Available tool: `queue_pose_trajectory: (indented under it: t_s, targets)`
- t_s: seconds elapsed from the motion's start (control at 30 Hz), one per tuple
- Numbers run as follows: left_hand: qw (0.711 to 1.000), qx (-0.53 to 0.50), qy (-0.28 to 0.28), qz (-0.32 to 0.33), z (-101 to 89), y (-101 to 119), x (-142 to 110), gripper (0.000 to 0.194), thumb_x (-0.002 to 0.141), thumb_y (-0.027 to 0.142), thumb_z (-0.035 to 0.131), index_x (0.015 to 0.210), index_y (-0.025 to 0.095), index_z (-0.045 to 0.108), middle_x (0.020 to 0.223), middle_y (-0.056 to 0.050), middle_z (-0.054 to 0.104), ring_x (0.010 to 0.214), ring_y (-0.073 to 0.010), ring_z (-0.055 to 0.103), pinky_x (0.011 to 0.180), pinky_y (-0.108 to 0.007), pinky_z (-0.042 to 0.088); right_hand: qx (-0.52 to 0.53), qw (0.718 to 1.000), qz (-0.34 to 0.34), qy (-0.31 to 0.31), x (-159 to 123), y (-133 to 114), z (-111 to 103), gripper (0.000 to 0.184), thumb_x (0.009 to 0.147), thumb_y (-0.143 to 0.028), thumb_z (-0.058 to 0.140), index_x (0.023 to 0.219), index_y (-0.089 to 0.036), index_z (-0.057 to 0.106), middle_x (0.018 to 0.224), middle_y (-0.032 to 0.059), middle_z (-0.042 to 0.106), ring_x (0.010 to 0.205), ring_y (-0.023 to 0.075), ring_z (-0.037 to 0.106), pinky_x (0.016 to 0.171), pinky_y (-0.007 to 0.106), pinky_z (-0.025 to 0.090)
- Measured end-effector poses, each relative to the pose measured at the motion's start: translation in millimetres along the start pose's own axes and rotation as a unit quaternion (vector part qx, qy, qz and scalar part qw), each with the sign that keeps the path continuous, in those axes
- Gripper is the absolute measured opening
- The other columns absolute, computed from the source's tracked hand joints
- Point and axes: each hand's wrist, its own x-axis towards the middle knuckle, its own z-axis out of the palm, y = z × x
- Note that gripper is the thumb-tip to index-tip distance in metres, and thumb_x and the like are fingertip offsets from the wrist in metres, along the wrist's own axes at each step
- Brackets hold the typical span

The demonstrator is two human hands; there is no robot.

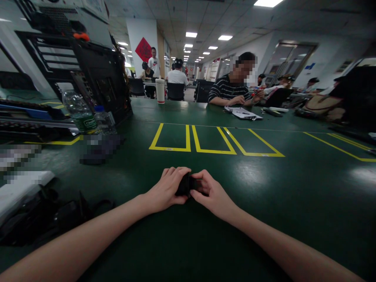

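A small black object (183,186) is held low over the dark green table (141,239), between my two hands; its kind I cannot make out. My left hand (169,186) wraps round it from the left, thumb below and fingers over the top. From the right, my right hand (210,192) pinches its near end with thumb and fingertips. Part of the object is hidden behind the fingers. Beyond my hands, yellow tape outlines (170,149) mark the tabletop.
On the left stand a black equipment frame (102,78), a clear bottle (78,105) and a smaller blue-capped bottle (104,120). Black gear (67,215) lies near my left forearm. A white cup (160,91) and a clipboard (246,113) are across the table, where a person in stripes (225,88) sits.
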Motion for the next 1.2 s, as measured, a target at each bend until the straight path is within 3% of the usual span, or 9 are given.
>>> queue_pose_trajectory:
  t_s: [0.17,0.3,0.57,0.77,0.9,1.1,1.2]
  targets:
    - [1.000,0.004,0.001,-0.014,-4.0,1.8,-0.1,0.060,0.069,0.024,0.060,0.119,0.022,0.026,0.114,-0.007,0.043,0.095,-0.0232,0.044,0.083,-0.038,0.033,-0.007,1.000,0.005,0.023,1.1,5.9,-1.9,0.026,0.075,-0.020,0.054,0.098,-0.021,0.044,0.101,0.0023,0.054,0.097,0.0153,0.054,0.087,0.035,0.044]
    - [0.999,-0.014,-0.014,-0.033,-8.4,4.1,1.7,0.057,0.072,0.028,0.058,0.119,0.022,0.027,0.110,-0.007,0.045,0.094,-0.0231,0.045,0.081,-0.039,0.035,-0.073,0.996,0.011,0.050,6.2,9.6,-7.8,0.026,0.074,-0.026,0.057,0.098,-0.021,0.049,0.100,0.0024,0.056,0.096,0.0171,0.054,0.089,0.039,0.041]
    - [1.000,-0.001,0.005,-0.007,-2.4,0.0,1.7,0.061,0.071,0.026,0.060,0.120,0.021,0.025,0.111,-0.007,0.043,0.095,-0.0221,0.042,0.082,-0.038,0.034,0.077,0.996,0.036,0.011,17.3,10.3,-3.6,0.030,0.069,-0.022,0.062,0.096,-0.019,0.049,0.097,0.0019,0.057,0.090,0.0164,0.058,0.082,0.035,0.047]
    - [1.000,0.007,-0.012,0.014,-7.2,4.2,-0.8,0.060,0.073,0.026,0.059,0.121,0.023,0.024,0.117,-0.007,0.040,0.100,-0.0227,0.041,0.087,-0.038,0.033,0.041,0.996,0.082,-0.023,23.7,9.1,-11.7,0.031,0.062,-0.023,0.068,0.085,-0.017,0.049,0.086,0.0008,0.059,0.083,0.0170,0.059,0.076,0.036,0.049]
    - [1.000,0.011,-0.016,0.011,-7.0,4.6,-1.6,0.061,0.074,0.024,0.059,0.122,0.022,0.022,0.119,-0.008,0.039,0.102,-0.0232,0.040,0.088,-0.039,0.032,0.037,0.998,0.053,-0.022,17.4,3.8,-7.5,0.026,0.067,-0.025,0.063,0.088,-0.018,0.051,0.090,0.0012,0.059,0.086,0.0170,0.059,0.078,0.036,0.048]
    - [1.000,0.018,-0.006,0.016,-4.1,2.7,-2.5,0.064,0.072,0.023,0.060,0.123,0.023,0.021,0.120,-0.008,0.039,0.104,-0.0245,0.038,0.088,-0.040,0.032,-0.014,0.998,0.040,0.038,5.0,0.3,2.2,0.021,0.079,-0.032,0.049,0.096,-0.020,0.053,0.094,0.0027,0.057,0.086,0.0165,0.057,0.076,0.035,0.049]
    - [1.000,0.018,-0.011,0.016,-5.3,3.6,-2.5,0.062,0.073,0.024,0.059,0.123,0.023,0.022,0.120,-0.008,0.039,0.104,-0.0241,0.038,0.088,-0.040,0.032,0.016,0.998,0.046,0.024,4.9,0.0,1.7,0.019,0.077,-0.030,0.051,0.094,-0.021,0.051,0.097,0.0020,0.055,0.086,0.0160,0.057,0.075,0.034,0.049]
